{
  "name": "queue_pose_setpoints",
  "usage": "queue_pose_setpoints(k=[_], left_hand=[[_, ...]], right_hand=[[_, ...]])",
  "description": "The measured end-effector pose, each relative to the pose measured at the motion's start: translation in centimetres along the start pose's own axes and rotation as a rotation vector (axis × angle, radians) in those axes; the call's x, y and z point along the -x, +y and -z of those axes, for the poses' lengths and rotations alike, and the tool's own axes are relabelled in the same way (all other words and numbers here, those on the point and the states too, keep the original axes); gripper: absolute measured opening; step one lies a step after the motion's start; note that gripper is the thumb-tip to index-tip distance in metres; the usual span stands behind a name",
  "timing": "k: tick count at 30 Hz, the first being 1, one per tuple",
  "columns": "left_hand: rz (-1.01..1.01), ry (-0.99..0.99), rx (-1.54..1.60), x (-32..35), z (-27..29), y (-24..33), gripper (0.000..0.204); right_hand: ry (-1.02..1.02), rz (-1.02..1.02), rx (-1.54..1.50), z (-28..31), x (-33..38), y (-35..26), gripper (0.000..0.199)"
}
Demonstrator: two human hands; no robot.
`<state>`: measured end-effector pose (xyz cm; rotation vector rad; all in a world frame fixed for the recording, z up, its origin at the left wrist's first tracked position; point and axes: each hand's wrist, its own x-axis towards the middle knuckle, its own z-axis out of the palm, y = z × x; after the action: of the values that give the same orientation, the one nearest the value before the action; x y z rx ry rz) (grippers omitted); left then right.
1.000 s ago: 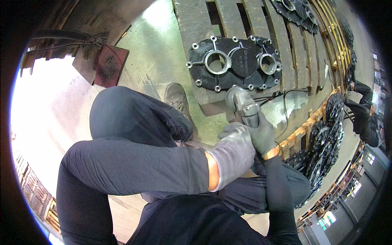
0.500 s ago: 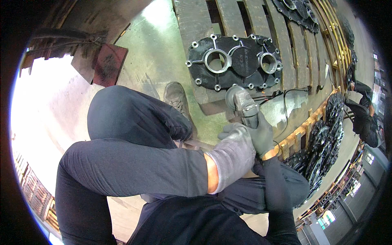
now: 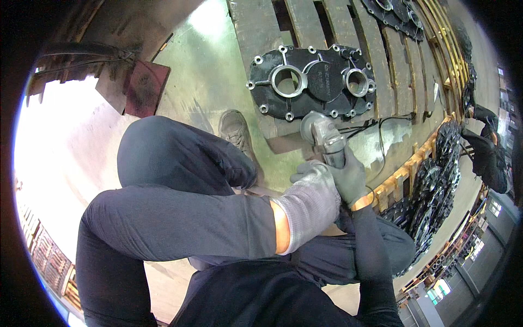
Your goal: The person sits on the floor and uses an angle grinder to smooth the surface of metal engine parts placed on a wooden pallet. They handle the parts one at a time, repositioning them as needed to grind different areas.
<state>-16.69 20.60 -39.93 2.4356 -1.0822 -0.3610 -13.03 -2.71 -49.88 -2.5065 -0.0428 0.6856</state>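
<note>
An angle grinder (image 3: 330,143) with a round disc is held between my two hands. My right hand (image 3: 350,177), in a dark grey glove, is wrapped round its body. My left hand (image 3: 313,188), in a lighter knitted glove, is closed on the grinder's near left side; its fingertips are partly hidden. The disc is at the near edge of a black cast-metal cover (image 3: 328,79); whether they touch I cannot tell. The cover has two large bright-rimmed bores and several bolt bosses round its edge. It lies flat on a wooden pallet (image 3: 251,30).
A second black cover (image 3: 400,20) lies at the far right of the pallet. Cables (image 3: 379,133) run right of the grinder. Stacked black castings (image 3: 430,182) stand on pallets at the right. A dark red plate (image 3: 146,87) is at the left. Another person (image 3: 486,150) is at the far right.
The grinder and both hands have shifted very slightly along the cover's near edge. The cover stays in place.
</note>
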Motion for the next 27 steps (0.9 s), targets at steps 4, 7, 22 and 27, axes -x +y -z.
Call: queue_pose_setpoints(k=[4, 7, 22, 27], left_hand=[[0.011, -0.093, 0.002, -0.5, 0.8, 0.0, 0.021], [0.0, 0.02, 0.05, 0.0, -0.4, 0.0, 0.02], [0.02, -0.065, -0.017, -0.1, 0.5, -0.2, 0.021], [0.008, -0.035, -0.045, -0.5, 0.4, 0.0, 0.019]], right_hand=[[0.038, 0.01, -0.016, -0.5, 0.8, 0.6, 0.064], [0.006, 0.005, -0.079, -0.1, 0.5, 0.6, 0.065], [-0.017, -0.013, 0.036, 0.2, 0.5, -0.3, 0.072], [-0.068, -0.056, -0.108, 0.5, 2.1, -0.1, 0.075]])
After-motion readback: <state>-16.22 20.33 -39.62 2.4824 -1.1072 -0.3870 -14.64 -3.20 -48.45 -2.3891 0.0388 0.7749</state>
